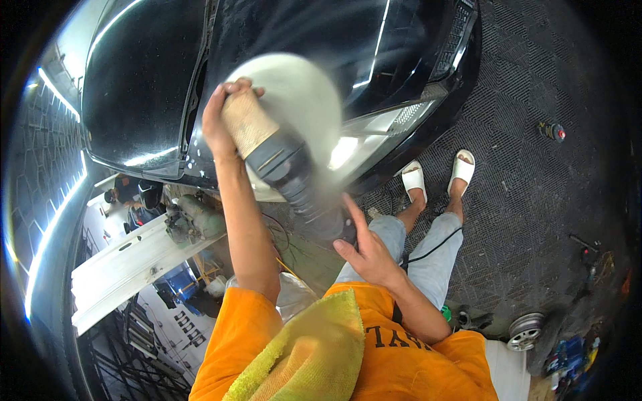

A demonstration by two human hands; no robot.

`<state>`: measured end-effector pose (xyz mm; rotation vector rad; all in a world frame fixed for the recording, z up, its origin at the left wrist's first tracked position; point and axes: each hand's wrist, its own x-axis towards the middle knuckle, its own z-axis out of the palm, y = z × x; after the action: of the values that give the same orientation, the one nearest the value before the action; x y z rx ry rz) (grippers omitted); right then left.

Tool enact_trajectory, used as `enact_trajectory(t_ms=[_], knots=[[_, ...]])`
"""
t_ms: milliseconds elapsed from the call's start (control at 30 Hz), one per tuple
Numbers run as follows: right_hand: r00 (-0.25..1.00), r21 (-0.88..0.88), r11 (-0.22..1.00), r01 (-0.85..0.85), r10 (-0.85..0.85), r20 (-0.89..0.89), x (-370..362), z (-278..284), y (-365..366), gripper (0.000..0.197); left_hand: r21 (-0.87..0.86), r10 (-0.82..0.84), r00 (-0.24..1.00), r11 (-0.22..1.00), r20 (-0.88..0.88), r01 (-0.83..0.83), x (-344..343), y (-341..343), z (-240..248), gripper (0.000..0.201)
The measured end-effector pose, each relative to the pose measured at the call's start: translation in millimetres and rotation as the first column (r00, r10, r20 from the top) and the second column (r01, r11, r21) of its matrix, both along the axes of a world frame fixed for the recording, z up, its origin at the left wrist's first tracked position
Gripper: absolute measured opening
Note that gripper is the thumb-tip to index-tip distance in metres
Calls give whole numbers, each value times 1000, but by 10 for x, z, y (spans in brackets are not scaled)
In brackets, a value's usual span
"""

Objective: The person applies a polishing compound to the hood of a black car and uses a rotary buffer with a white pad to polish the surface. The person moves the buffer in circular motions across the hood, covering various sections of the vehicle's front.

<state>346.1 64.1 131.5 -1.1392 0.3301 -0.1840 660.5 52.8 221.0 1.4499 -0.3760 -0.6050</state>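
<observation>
Across my front I hold a black polisher (281,164) with a tan-wrapped head and a wide pale round pad (304,87). The pad is blurred and lies over the glossy black car's front corner (294,33), beside the headlight (374,134). My left hand (217,123) is wrapped round the tan front part, its fingertips curling over the end. My right hand (371,250) closes on the rear end of the polisher, thumb and forefinger on either side; its other fingers are hidden. A yellow towel (307,354) hangs over my orange shirt.
A black cord (435,246) crosses my legs. On the dark ribbed floor mat (515,180) lie a small bottle (552,131) and, lower right, a wheel rim (526,331). At left, a long white board (140,267) bears a greenish object (197,217).
</observation>
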Motion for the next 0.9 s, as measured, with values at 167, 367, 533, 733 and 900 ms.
enact_trajectory(t_ms=[167,367,533,733,900], knots=[[991,86,989,123,-117,-66,-143,-150,-258,77,76,-199,979,978,40,195,-121,-869,-247,30],[954,495,822,282,-293,-57,-187,-186,-471,78,258,-420,903,886,91,386,-466,-1677,-424,32],[950,564,772,293,-303,-79,-240,-255,-460,79,333,-482,874,836,64,437,-643,-1895,-488,33],[985,444,879,171,-154,-75,-126,-74,-383,78,287,-337,926,916,171,280,-245,-1244,-277,31],[990,45,991,126,-128,51,74,-33,-94,85,187,7,998,982,59,-18,-51,-448,93,27]])
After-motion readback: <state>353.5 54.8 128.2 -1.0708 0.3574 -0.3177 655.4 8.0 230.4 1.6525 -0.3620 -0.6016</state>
